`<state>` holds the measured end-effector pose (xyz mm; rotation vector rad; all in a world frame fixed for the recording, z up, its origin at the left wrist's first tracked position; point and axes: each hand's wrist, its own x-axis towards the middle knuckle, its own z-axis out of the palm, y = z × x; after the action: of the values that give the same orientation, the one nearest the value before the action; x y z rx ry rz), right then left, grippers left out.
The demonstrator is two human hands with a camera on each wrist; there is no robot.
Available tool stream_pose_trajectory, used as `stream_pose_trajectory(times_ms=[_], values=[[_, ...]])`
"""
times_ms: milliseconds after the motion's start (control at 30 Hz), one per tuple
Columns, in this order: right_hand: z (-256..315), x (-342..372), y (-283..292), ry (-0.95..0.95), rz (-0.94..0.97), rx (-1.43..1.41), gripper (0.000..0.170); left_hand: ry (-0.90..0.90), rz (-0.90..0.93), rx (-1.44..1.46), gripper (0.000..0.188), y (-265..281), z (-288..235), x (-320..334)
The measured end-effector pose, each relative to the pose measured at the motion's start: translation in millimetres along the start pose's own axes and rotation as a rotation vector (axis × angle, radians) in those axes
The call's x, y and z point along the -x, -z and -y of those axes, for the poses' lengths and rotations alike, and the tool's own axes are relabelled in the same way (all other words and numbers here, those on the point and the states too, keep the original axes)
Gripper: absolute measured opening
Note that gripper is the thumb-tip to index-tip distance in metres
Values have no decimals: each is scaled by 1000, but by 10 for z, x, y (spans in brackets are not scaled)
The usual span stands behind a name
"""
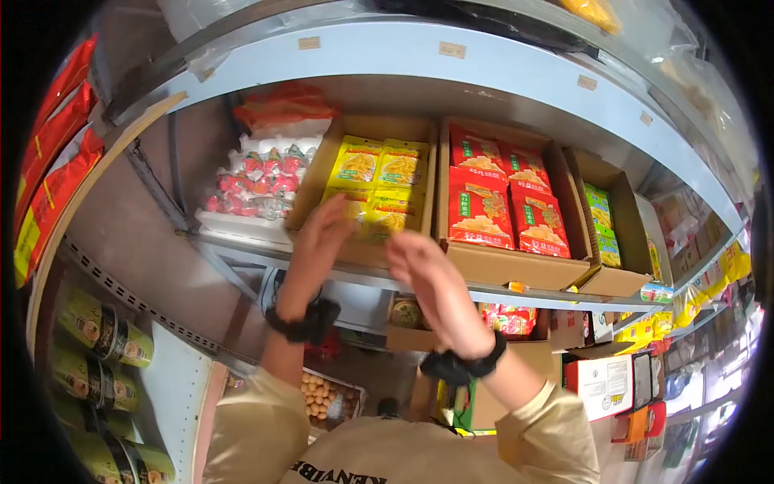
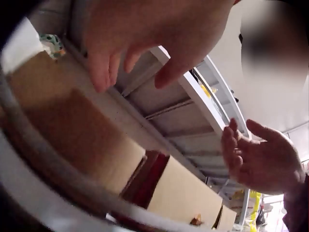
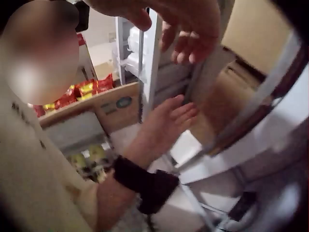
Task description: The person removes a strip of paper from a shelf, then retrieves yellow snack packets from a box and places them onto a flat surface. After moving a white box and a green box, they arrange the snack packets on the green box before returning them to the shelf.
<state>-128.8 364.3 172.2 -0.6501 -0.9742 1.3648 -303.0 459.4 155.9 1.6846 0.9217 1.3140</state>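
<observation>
My left hand (image 1: 319, 235), fingers loosely extended, hovers in front of a cardboard box (image 1: 310, 194) of yellow packets (image 1: 357, 160) on the shelf. To its right, my right hand (image 1: 426, 264) is raised with fingers slightly bent, near the front corner where this box meets one of red packets (image 1: 479, 208). Neither hand holds anything. A gap separates the hands; in the left wrist view the palm of the right hand (image 2: 263, 157) faces the left hand (image 2: 161, 34). The right wrist view has the right hand (image 3: 186, 24) above the left hand (image 3: 161, 126).
Left of the yellow packets sits a white tray (image 1: 242, 227) of red-wrapped items. A narrower box (image 1: 617, 278) with green packets stands at right. The shelf edge (image 1: 355, 276) runs below the boxes. Eggs (image 1: 318, 395) lie lower down; green tubs (image 1: 89, 379) fill the left shelf.
</observation>
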Motion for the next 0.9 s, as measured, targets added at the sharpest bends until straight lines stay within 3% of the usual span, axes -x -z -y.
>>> stream_pose_trajectory(times_ms=[67, 133, 200, 233, 333, 367, 467, 567, 667, 700, 800, 900], values=[[-73, -455, -62, -69, -39, 45, 29, -5, 109, -194, 37, 161, 236, -375], [-179, -877, -34, -142, 68, 396, 29, -20, 174, -557, 34, 268, 419, -599], [-556, -1255, 112, -129, 187, 747, 32, -164, 314, -745, 36, 335, 777, -742], [-633, -1328, 115, -149, 158, 947, 34, -238, 378, -841, 37, 383, 849, -803], [-846, -1459, 148, -200, 110, 1331, 37, 110, 258, -893, 46, 231, 565, -696], [-907, -1500, 181, -224, 104, 1423, 37, 196, 236, -993, 51, 222, 780, -759], [-1020, -1577, 161, -222, 111, 1439, 34, 267, 327, -1029, 51, 205, 712, -764], [-1250, -1786, 381, -180, 307, 1257, 33, 196, 488, -935, 51, 278, 1383, -989], [-1032, -1721, 327, -185, 313, 1091, 32, 256, 434, -1015, 50, 248, 991, -862], [-1059, -1756, 382, -266, 187, 940, 30, 260, 398, -1008, 49, 236, 859, -814], [-938, -1648, 282, -329, 79, 645, 25, 219, 278, -982, 45, 237, 713, -741], [-1036, -1729, 340, -186, 198, 1097, 30, 128, 179, -960, 41, 228, 814, -710]])
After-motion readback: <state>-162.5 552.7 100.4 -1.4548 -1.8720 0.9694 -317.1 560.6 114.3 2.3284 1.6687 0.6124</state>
